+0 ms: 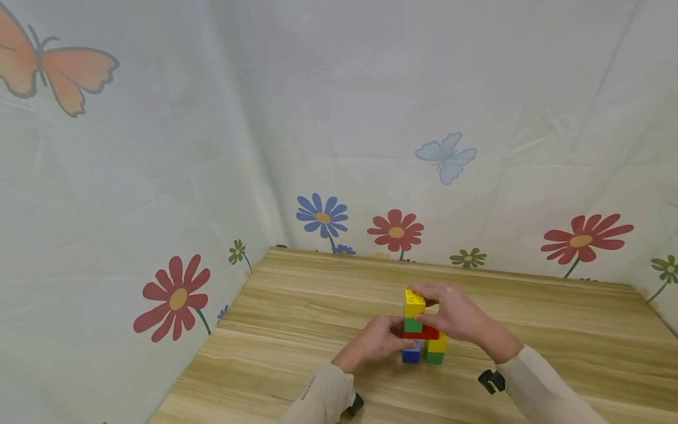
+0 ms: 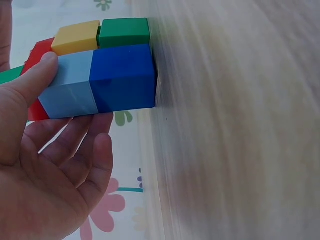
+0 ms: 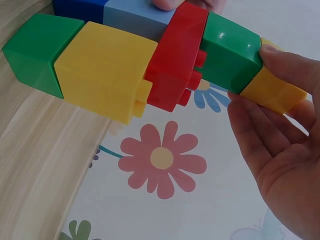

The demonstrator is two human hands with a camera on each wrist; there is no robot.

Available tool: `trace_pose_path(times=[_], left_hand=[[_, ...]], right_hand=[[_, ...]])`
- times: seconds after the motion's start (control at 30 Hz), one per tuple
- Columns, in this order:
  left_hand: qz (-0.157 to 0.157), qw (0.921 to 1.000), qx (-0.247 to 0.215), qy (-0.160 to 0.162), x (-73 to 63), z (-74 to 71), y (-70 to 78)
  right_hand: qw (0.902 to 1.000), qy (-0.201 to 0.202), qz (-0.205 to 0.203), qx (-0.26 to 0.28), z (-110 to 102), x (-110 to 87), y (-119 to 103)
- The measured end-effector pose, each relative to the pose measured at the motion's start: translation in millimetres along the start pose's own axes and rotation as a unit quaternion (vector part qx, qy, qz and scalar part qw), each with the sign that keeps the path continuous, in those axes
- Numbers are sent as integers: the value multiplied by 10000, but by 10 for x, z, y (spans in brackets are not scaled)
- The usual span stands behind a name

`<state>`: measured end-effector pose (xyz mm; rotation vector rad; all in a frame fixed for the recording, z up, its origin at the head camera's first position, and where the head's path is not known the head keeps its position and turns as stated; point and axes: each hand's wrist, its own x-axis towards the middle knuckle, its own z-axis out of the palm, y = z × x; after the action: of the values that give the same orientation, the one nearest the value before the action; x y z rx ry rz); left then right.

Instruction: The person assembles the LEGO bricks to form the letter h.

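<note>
On the table stands a small build of toy building bricks. A light blue brick (image 2: 72, 82) sits on a dark blue brick (image 2: 122, 77). Beside them, a yellow brick (image 3: 105, 70) rests on a green brick (image 3: 45, 55). A long red brick (image 3: 177, 57) lies across the top, its studs showing at one end. Above the red one come another green brick (image 3: 231, 50) and a top yellow brick (image 1: 415, 306). My left hand (image 1: 377, 340) grips the light blue brick, thumb in front and fingers behind. My right hand (image 1: 458, 315) pinches the top yellow brick, thumb near its joint with the green.
The wood-grain table (image 1: 296, 306) stretches out around the build. A pale curtain (image 1: 344, 118) with printed flowers and butterflies hangs behind it and along the left. Black wrist mounts (image 1: 491, 381) show by both sleeves.
</note>
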<state>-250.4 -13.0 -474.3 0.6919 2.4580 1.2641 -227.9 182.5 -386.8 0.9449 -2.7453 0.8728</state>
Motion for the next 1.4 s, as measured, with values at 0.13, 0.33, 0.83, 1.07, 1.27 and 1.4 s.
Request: trace_pose_path(times=[0.13, 0.33, 0.83, 1.07, 1.27, 1.4], left_hand=[[48, 10000, -1, 3, 7, -1, -9], [61, 10000, 21, -9, 14, 10, -25], [-99, 9999, -68, -20, 2, 10, -8], [-122, 9999, -5, 0, -6, 5, 2], [-84, 10000, -1, 53, -5, 10, 4], [-68, 10000, 57, 21, -12, 12, 7]], right_hand=[[10000, 58, 4, -80, 8, 3, -4], [9999, 109, 40, -76, 39, -6, 15], [9997, 89, 203, -98, 84, -4, 37], [9996, 278, 4, -100, 104, -17, 28], [9987, 465, -218, -15, 150, -32, 59], [9974, 656, -287, 93, 200, -49, 76]])
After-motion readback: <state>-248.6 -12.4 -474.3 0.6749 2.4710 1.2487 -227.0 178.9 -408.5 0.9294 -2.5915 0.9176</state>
